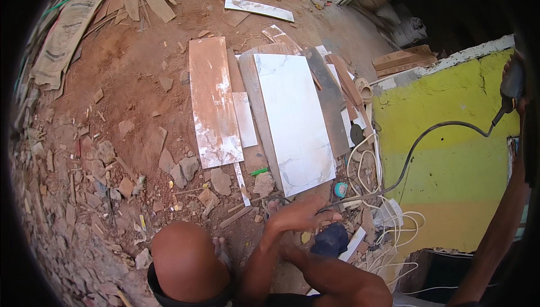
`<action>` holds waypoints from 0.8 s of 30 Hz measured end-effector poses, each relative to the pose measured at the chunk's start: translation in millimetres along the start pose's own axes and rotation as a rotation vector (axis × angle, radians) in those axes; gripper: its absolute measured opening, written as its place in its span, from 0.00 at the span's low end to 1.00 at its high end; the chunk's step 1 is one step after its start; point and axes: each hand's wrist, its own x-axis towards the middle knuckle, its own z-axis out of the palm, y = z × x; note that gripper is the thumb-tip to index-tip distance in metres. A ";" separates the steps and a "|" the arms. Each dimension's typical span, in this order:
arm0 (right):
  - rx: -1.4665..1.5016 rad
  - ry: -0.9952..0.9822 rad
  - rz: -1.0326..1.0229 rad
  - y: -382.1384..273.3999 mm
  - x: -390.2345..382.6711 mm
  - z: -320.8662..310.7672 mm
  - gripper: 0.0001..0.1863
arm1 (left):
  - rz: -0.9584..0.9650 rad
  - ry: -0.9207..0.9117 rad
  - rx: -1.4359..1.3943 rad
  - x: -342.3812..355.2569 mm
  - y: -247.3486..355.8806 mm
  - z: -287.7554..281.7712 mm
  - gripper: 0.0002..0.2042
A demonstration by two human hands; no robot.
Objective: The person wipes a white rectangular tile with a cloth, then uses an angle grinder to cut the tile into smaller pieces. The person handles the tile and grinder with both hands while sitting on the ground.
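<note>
At the far right edge my right hand (522, 109) is raised and wrapped round a dark power tool (511, 85), partly cut off by the picture's rim. From it a black power cable (419, 144) curves down past the yellow-green wall to my left hand (304, 214). My left hand is low in front of my knees, with the cable running between its thumb and fingers. Just beyond it a white marble-patterned tile (295, 121) lies face up on a grey slab (260, 104). Left of that lies a long tile (214, 99), brown side up and smeared with white.
A teal tape measure (340, 189) and tangled white cable (378, 166) lie right of the tile. By my foot sits a dark blue rounded thing (330, 240). Broken stones (188, 167) cover the ground leftward. The painted wall (444, 155) stands close on the right.
</note>
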 end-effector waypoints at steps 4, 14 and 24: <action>0.298 -0.201 0.148 135.4 -14.0 81.7 0.11 | -0.206 0.038 -0.004 -38.0 -33.1 -62.1 0.26; 0.353 -0.460 0.354 394.7 -80.9 283.7 0.16 | -0.074 0.464 -0.283 -102.7 -62.2 -158.3 0.44; 0.625 -0.602 0.484 462.1 -64.2 325.3 0.16 | -0.336 1.194 0.540 100.6 -103.5 -90.0 0.43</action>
